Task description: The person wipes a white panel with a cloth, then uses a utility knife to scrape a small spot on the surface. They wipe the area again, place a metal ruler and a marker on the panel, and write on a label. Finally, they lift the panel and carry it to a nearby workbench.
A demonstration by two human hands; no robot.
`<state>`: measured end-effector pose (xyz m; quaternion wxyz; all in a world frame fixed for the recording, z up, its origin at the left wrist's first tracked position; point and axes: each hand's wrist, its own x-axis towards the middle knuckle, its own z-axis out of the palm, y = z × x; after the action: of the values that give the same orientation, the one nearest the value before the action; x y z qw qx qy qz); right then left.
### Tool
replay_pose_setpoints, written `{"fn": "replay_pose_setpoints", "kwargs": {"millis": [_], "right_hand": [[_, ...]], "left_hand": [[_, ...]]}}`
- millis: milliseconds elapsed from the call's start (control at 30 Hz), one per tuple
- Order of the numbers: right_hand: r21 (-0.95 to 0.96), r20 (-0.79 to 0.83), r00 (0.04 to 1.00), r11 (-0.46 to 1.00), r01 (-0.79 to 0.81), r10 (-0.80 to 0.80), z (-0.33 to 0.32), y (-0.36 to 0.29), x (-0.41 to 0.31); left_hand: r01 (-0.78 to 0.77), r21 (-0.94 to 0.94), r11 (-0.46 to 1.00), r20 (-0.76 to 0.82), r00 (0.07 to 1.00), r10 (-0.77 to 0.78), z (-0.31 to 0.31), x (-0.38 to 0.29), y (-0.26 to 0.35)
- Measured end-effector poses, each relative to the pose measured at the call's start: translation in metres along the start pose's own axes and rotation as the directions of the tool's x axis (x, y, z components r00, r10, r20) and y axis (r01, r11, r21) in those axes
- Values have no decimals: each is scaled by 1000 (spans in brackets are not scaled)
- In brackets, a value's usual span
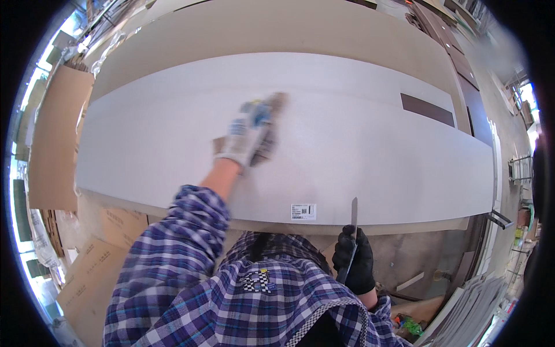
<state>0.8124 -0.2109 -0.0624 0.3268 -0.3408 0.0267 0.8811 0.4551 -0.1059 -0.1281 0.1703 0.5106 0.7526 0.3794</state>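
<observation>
A long pale grey-white panel [329, 143] lies flat before me. Over its left middle, my left hand [250, 130] in a white and blue work glove is blurred. The hand is shut on a brown rag [277, 104], whose exact shape is smeared. At the panel's near edge my right hand [355, 260], in a black glove, grips a flat metal blade tool [354, 212] with its tip pointing away from me. That tip overlaps the panel in view; contact cannot be told. A white printed label [303, 212] sticks near the panel's front edge.
Beneath lies a larger beige board [277, 30]. A dark brown strip [427, 109] sits at the panel's far right. Brown cardboard [58, 143] stands at left. A black bracket [499, 219] juts out at right, above stacked grey strips [468, 308].
</observation>
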Motion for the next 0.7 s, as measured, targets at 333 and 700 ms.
{"fn": "replay_pose_setpoints", "kwargs": {"millis": [333, 700], "right_hand": [[6, 6, 1000, 1000, -13, 13, 21, 10, 14], [136, 31, 992, 984, 114, -119, 11, 29, 2]], "left_hand": [[-448, 138, 883, -54, 887, 458, 77, 7, 30], [-345, 303, 888, -31, 928, 371, 41, 58, 14]]}}
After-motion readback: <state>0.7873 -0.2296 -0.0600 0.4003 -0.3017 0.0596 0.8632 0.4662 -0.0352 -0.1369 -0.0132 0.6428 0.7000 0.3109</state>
